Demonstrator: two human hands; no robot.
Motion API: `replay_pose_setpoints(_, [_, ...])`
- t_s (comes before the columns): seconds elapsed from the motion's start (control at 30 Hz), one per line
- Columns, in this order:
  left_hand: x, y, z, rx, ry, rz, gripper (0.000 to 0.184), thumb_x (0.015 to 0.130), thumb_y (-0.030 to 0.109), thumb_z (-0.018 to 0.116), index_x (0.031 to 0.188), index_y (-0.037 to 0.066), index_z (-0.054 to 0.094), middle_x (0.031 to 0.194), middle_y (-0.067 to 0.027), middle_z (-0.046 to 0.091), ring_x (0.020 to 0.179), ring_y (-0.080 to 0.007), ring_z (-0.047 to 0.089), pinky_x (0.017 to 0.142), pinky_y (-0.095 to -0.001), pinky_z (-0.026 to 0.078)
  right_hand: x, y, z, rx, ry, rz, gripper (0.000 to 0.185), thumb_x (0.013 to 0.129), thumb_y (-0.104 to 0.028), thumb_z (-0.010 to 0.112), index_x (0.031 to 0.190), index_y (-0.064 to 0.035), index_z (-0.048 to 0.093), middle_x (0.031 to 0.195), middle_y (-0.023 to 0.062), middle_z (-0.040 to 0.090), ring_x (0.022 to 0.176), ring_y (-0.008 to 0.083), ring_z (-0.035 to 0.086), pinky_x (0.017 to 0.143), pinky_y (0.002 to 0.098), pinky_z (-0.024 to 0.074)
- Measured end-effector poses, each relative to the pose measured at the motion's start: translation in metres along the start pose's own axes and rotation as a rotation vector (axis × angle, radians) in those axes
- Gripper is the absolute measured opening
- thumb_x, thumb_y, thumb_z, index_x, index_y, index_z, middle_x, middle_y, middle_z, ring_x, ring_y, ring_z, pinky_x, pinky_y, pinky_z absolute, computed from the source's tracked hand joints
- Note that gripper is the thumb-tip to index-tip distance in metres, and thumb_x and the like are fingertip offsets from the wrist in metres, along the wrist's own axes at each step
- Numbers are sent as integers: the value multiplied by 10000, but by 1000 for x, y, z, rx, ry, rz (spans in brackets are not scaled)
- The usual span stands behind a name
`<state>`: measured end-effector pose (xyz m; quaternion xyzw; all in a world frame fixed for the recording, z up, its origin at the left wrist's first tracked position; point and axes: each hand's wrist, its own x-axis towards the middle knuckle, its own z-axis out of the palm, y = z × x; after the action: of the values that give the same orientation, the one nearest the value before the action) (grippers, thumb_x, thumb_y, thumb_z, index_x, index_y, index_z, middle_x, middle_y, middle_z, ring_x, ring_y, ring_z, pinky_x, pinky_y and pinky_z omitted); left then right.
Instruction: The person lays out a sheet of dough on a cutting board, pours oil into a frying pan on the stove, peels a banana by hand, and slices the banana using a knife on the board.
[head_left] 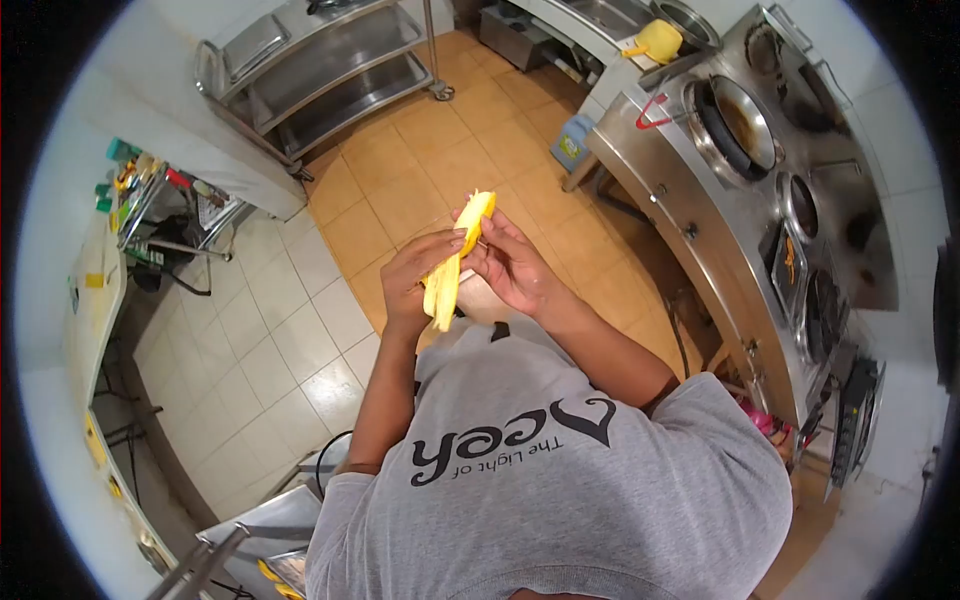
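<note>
A yellow banana point(477, 215) is held in front of my chest, between both hands. Strips of its peel point(440, 297) hang down toward my body. My left hand point(420, 265) has its fingers bent over the lower part, against the peel. On the other side, my right hand point(515, 262) grips the upper part, with the thumb and fingers around it. How much flesh is exposed I cannot tell, because the fingers cover part of the fruit.
A steel trolley point(335, 75) stands ahead to the left. Along the right runs a stove counter point(690, 235) with a wok point(745, 120) and a tray point(790, 265). A blue jerrycan point(573, 143) sits on the floor. A yellow dipper point(657, 42) rests near the sink.
</note>
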<state>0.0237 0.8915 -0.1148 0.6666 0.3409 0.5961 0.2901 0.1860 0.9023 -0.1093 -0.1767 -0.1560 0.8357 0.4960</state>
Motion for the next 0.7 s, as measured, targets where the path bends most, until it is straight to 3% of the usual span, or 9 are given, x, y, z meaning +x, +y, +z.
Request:
replay_pose_setpoints(0.2, [18,-6,-21,24,-41,-26,190,686,-24,753,861,6,686,872,-139,692,771,-221,662,654,-286,506,22,15,-6,95,-54,1,350,977,-186,483,1306,-111,388,1171,94,541,1095,214,558,899,322,514])
replay_pose_setpoints(0.3, [18,-28,-33,14,37,17,177,696,-33,737,860,5,683,876,-151,688,790,-234,663,675,-305,530,40,28,-6,110,37,-21,310,961,-176,518,1254,-110,442,1127,102,565,1036,204,596,864,312,535])
replay_pose_setpoints(0.4, [20,-43,-45,-140,224,-99,158,717,-57,704,861,0,675,888,-175,681,808,-255,664,703,-322,555,53,36,8,226,95,59,239,918,-115,581,1142,-109,499,1071,84,600,972,183,633,862,278,542])
replay_pose_setpoints(0.5, [24,-37,-62,-216,180,-279,145,744,-92,659,867,-16,663,908,-198,673,830,-272,663,721,-344,572,53,39,15,202,123,71,253,915,-106,583,1148,-108,487,1081,87,592,993,186,622,880,280,536])
replay_pose_setpoints(0.53, [21,-46,-70,-185,115,-242,124,774,-100,626,875,-34,656,920,-205,671,835,-270,664,714,-344,574,51,42,16,152,147,56,281,909,-94,589,1165,-109,473,1092,84,581,1009,186,613,890,282,530])
replay_pose_setpoints(0.7, [15,-42,-79,-298,216,-377,106,791,-90,617,877,-43,656,929,-188,673,828,-248,667,722,-340,579,72,34,24,-68,132,0,393,877,-27,614,1214,-100,424,1132,76,537,1073,189,571,952,307,497])
